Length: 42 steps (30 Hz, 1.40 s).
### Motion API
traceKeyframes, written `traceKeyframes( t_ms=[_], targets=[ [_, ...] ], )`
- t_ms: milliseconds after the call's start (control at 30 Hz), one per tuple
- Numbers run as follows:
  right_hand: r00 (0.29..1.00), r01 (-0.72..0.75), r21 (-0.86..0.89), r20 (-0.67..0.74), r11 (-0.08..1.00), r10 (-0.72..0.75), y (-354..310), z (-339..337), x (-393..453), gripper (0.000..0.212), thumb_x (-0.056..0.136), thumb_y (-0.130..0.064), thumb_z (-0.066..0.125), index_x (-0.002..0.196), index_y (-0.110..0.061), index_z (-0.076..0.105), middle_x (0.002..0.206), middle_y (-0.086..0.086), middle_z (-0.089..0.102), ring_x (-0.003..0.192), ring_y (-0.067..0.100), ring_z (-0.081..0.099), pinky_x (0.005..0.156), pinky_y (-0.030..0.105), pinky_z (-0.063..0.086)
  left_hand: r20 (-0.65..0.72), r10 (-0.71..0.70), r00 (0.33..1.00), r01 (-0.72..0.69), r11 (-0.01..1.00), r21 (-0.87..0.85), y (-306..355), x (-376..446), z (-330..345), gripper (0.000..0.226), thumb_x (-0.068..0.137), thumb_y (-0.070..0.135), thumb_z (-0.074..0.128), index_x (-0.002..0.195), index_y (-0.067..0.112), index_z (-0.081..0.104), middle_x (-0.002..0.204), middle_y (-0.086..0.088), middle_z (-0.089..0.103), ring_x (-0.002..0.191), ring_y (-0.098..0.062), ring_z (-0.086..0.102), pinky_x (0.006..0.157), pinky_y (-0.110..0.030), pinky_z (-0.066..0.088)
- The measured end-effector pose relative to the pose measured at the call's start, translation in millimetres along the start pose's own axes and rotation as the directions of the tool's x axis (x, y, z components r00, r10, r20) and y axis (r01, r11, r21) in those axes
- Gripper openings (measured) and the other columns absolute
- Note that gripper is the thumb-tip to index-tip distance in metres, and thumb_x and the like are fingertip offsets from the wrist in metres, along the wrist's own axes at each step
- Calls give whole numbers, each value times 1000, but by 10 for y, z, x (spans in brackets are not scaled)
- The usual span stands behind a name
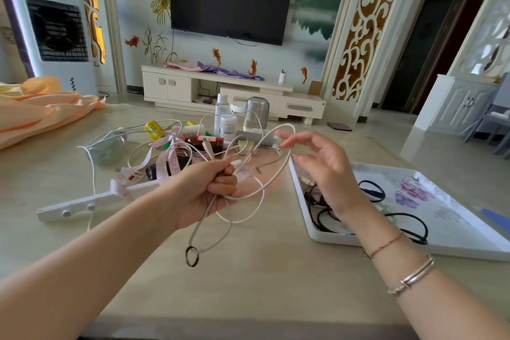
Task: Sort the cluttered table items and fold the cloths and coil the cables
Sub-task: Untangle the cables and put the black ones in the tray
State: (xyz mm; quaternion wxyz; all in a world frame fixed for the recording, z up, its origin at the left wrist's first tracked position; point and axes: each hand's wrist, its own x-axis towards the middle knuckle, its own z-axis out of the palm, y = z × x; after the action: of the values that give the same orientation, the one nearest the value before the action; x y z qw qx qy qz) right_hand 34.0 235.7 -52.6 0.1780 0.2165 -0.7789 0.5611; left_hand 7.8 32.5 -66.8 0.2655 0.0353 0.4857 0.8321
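I am gripping the thin white rubbery cable (242, 196) in my left hand (204, 190), my relaxed right hand (320, 171) guiding even loops beside it.

At the lower centre of the frame, we lose part of the white cable (249, 193) inside the left hand (205, 193), and its motion-blurred upper loop near the right hand (321, 171) leaves us unsure where it is pinched. At right, that forearm covers part of the black cables (414, 222), the frame edge cuts the tray (455, 250), and the bottle labels (228, 127) beyond are too small to read.
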Motion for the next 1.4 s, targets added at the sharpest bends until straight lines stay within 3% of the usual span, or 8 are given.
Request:
traceKeyframes(
  t_ms=[233,333,467,733,967,1167,1267,1400],
  targets=[
    [952,-221,596,-42,772,305,-66,9,24,11,95,-1,48,103,-8,46,78,12,67,58,18,54,61,26,48,-87,50,995,-35,985,167,-155,49,3,33,103,27,38,77,10,48,65,-5,52,29,-2,27,41,-18,47],
    [898,-388,514,25,765,439,-63,-1,24,2,100,-7,41,99,-8,42,87,19,71,43,16,47,52,25,44,-155,71,985,-45,985,164,-170,64,3,34,103,26,38,75,10,49,67,-6,52,31,-4,29,38,-17,43],
    [818,-548,363,44,754,573,-43,-1,-9,28,106,-25,28,102,-6,48,83,17,73,35,15,46,45,24,45,-226,79,971,-54,992,113,-140,85,-35,35,103,26,36,75,10,49,64,-6,51,31,-5,32,35,-16,39],
    [855,-506,202,245,838,457,-72,252,-137,21,105,-19,33,110,-4,47,71,8,57,32,12,33,39,23,38,-145,122,982,-128,991,-32,-156,77,22,42,104,22,33,75,2,56,74,-16,69,65,-20,70,67,-35,58],
    [895,-417,320,309,851,322,-79,321,-209,15,104,-13,36,114,-5,45,72,6,50,35,9,29,37,17,28,-115,108,987,-116,991,-69,-147,64,-16,38,104,24,32,87,1,57,96,-23,71,81,-27,72,76,-38,58],
    [859,-456,135,327,880,395,-27,398,-246,9,103,-15,40,96,-11,44,66,5,49,37,11,31,39,16,25,9,166,986,-165,984,-72,-133,3,74,38,103,25,30,116,1,57,104,-15,70,84,-23,71,82,-35,55],
    [838,-496,87,306,864,451,-14,448,-266,14,101,-19,48,92,-11,41,62,5,49,38,12,33,40,19,26,13,204,979,-203,977,-67,-146,15,96,37,104,24,30,121,2,54,84,-9,65,85,-22,69,90,-39,52],
    [858,-503,92,174,859,483,5,499,-255,24,94,-17,60,80,-10,42,64,6,52,51,16,48,46,25,41,-65,282,957,-287,954,-91,-133,46,113,32,104,24,32,84,9,52,51,2,36,51,-12,52,88,-35,50]
  ],
)
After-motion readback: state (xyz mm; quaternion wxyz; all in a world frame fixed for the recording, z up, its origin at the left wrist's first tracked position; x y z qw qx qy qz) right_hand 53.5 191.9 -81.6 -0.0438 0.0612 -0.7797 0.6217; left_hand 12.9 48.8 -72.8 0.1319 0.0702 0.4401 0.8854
